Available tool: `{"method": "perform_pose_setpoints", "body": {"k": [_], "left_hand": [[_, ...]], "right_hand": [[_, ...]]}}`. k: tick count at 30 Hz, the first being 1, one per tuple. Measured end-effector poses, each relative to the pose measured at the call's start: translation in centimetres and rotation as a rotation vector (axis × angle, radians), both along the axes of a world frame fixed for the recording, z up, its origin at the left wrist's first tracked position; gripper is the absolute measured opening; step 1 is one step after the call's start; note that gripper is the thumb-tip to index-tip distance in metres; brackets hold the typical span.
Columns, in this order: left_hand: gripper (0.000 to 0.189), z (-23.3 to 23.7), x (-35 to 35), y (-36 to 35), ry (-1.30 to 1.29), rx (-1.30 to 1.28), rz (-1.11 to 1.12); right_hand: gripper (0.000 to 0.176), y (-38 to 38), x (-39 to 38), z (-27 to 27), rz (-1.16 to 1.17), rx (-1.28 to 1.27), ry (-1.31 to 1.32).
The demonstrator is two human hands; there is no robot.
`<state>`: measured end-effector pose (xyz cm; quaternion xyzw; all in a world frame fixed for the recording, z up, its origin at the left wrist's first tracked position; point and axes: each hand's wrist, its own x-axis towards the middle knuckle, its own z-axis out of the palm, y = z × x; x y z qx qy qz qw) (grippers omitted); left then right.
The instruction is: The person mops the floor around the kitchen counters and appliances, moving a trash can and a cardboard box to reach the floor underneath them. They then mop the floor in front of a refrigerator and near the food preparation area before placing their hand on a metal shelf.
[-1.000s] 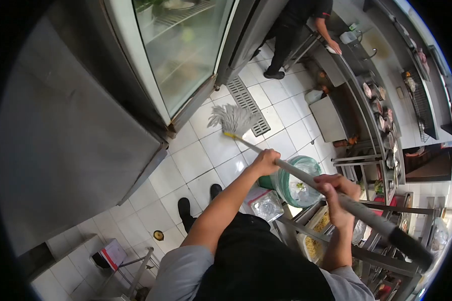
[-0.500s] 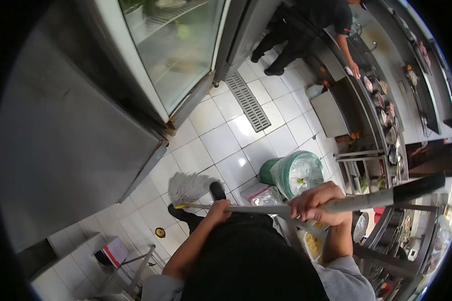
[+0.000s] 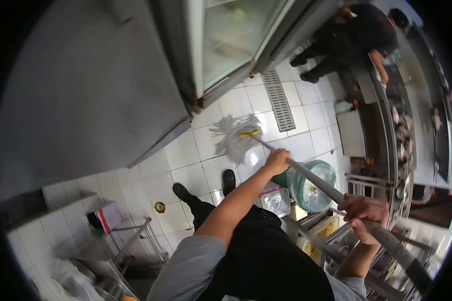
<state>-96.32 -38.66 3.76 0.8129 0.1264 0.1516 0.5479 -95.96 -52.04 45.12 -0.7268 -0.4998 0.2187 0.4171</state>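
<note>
A string mop (image 3: 238, 143) with grey strands and a yellow clamp lies spread on the white tiled floor, ahead of my feet. Its long pale handle (image 3: 314, 179) rises toward the lower right, ending in a dark grip. My left hand (image 3: 277, 162) is wrapped round the lower part of the handle, with that arm stretched forward. Higher up, my right hand (image 3: 365, 213) grips the handle near its thick upper section. Just beyond the handle stands a green bin (image 3: 314, 185) with a clear plastic liner.
A metal floor drain (image 3: 278, 100) runs beyond the mop. The glass-door fridge (image 3: 236, 45) and a large steel cabinet (image 3: 90, 100) border the left. At the upper right a co-worker (image 3: 361, 35) reaches over a counter. Trays of yellow food (image 3: 321, 233) sit on a rack beside me.
The mop head has swept from beside my feet to forward and right, toward the drain. My left arm has extended, my right hand has moved right and down, and the handle now slants steeply.
</note>
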Motion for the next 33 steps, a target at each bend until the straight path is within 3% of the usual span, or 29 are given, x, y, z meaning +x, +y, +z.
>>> {"method": "perform_pose_setpoints", "body": {"k": [5, 9, 12, 20, 25, 28, 30, 31, 33], "left_hand": [[0.014, -0.7, -0.3, 2.8, 0.041, -0.023, -0.049], [0.017, 1.7, -6.3, 5.7, 0.109, -0.015, -0.003], [0.016, 0.6, -11.5, 7.3, 0.146, -0.026, 0.034], [0.024, -1.9, -34.9, 12.9, 0.342, 0.178, 0.480], [0.014, -3.4, -51.5, 17.3, 0.400, 0.274, 0.779], [0.015, -5.9, -60.6, 20.3, 0.494, 0.292, 0.990], [0.020, -7.3, -65.4, 22.5, 0.646, 0.164, 1.301], [0.020, -6.0, -67.3, 23.2, 0.645, 0.176, 1.323], [0.035, -3.0, -70.9, 25.0, 0.547, 0.065, 1.593]], "right_hand": [[0.041, 5.4, -3.2, -1.3, 0.188, 0.086, -0.138], [0.034, 8.8, -4.2, -1.2, 0.263, 0.263, 0.069], [0.033, 11.0, -5.1, -1.5, 0.293, 0.312, 0.167], [0.036, 17.1, -16.3, -5.1, 0.543, 0.215, 0.516], [0.024, 23.6, -26.7, -10.3, 0.935, 0.187, 0.661], [0.019, 28.4, -33.3, -13.6, 1.238, 0.147, 0.479], [0.017, 30.4, -38.9, -13.0, 1.294, 0.084, 0.402], [0.017, 30.9, -41.3, -12.1, 1.315, 0.099, 0.399], [0.019, 32.1, -44.9, -9.2, 1.383, -0.065, 0.295]]}}
